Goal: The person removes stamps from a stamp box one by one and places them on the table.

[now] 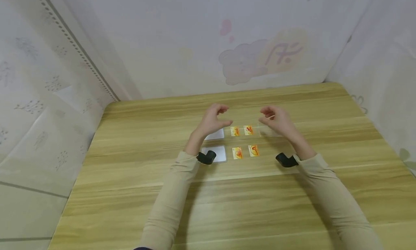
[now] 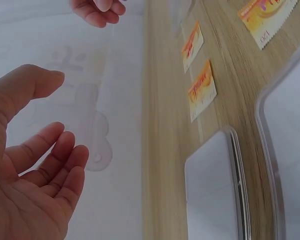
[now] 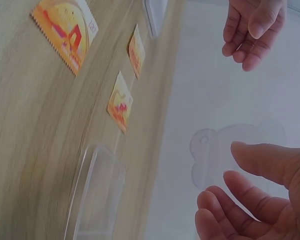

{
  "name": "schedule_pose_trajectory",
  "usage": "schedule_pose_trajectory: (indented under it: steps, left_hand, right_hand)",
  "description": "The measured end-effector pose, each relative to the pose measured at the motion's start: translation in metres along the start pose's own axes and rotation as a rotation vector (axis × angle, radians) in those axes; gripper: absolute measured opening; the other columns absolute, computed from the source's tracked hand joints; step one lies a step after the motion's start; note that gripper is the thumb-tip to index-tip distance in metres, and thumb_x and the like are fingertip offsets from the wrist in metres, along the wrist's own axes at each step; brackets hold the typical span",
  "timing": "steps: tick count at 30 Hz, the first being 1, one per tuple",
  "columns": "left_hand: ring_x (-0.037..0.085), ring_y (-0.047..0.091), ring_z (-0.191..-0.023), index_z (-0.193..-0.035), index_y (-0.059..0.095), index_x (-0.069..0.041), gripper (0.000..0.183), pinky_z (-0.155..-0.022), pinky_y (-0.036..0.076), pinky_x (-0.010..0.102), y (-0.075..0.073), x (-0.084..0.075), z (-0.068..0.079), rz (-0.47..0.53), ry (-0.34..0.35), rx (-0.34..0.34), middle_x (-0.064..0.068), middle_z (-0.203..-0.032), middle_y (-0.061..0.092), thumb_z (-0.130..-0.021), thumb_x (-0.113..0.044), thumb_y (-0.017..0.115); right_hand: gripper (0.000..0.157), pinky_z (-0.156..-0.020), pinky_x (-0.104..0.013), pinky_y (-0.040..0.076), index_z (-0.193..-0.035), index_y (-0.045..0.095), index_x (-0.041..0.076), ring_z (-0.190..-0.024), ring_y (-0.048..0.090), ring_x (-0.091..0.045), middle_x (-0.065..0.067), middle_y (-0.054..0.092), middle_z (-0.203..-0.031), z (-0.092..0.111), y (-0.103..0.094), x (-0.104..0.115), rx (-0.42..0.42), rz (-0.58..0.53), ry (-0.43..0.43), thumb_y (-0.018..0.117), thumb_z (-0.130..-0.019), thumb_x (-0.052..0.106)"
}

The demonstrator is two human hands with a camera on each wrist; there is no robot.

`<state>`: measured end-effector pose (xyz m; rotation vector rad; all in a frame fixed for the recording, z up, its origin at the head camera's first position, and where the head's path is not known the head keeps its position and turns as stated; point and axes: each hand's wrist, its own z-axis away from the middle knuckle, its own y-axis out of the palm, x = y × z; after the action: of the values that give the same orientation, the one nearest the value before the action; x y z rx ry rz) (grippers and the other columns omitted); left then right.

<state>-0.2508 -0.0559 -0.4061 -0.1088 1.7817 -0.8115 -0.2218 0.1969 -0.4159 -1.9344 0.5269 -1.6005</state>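
Both hands hover over the far half of the wooden table, holding nothing. My left hand [image 1: 212, 121] has its thumb spread from loosely bent fingers, above a flat white-topped clear case [image 1: 216, 135]. A second such case [image 1: 219, 154] lies nearer, partly covered by the wrist camera. Opposite, my right hand [image 1: 278, 121] is in a similar pose above a shallow clear plastic box [image 3: 102, 185]. Between the hands lie orange-and-yellow postage stamps: two in the far row, one left [image 1: 234, 131] and one right [image 1: 248, 130], and two nearer, one left [image 1: 237, 153] and one right [image 1: 253, 150].
The wooden table [image 1: 227, 214] meets a pale printed curtain [image 1: 182, 44] along its back edge. More pale fabric hangs at the left [image 1: 42, 80] and right [image 1: 386, 62]. A black camera mount sits on each wrist.
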Motion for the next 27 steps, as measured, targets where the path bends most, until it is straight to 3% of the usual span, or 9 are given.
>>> schedule_pose_trajectory:
  steps: [7,18,23,27]
  left_hand:
    - [0.038,0.048,-0.111,-0.121,0.053,0.008,0.049,-0.098,0.038,0.045,0.007,-0.005,-0.004,0.009,0.027,0.012,0.023,-0.116,0.052,-0.078,-0.007,0.072]
    - [0.032,0.048,-0.11,-0.122,0.053,0.007,0.049,-0.098,0.039,0.041,0.019,-0.015,-0.012,-0.01,0.043,0.05,0.021,-0.117,0.053,-0.079,-0.008,0.071]
    - [0.033,0.048,-0.111,-0.122,0.053,0.007,0.048,-0.098,0.039,0.041,0.025,-0.017,-0.015,0.01,0.053,0.063,0.021,-0.117,0.053,-0.08,-0.007,0.07]
    - [0.032,0.049,-0.11,-0.122,0.054,0.007,0.047,-0.097,0.039,0.04,0.03,-0.02,-0.018,0.008,0.064,0.075,0.02,-0.118,0.053,-0.08,-0.007,0.07]
  right_hand:
    - [0.028,-0.082,-0.045,0.046,-0.109,0.056,-0.013,-0.094,0.054,-0.036,-0.03,0.057,-0.108,0.005,-0.009,-0.001,-0.014,0.013,0.01,0.063,-0.086,0.002]
    - [0.029,-0.083,-0.042,0.045,-0.109,0.056,-0.011,-0.095,0.053,-0.034,-0.029,0.057,-0.109,0.012,-0.02,-0.008,-0.038,0.022,0.025,0.064,-0.087,0.005]
    - [0.03,-0.08,-0.033,0.045,-0.109,0.056,-0.011,-0.096,0.054,-0.035,-0.028,0.057,-0.108,0.016,-0.026,-0.011,-0.053,0.028,0.011,0.065,-0.086,0.005]
    - [0.03,-0.076,-0.019,0.041,-0.109,0.056,-0.011,-0.096,0.054,-0.035,-0.029,0.057,-0.108,0.019,-0.031,-0.014,-0.056,0.025,-0.001,0.066,-0.086,0.005]
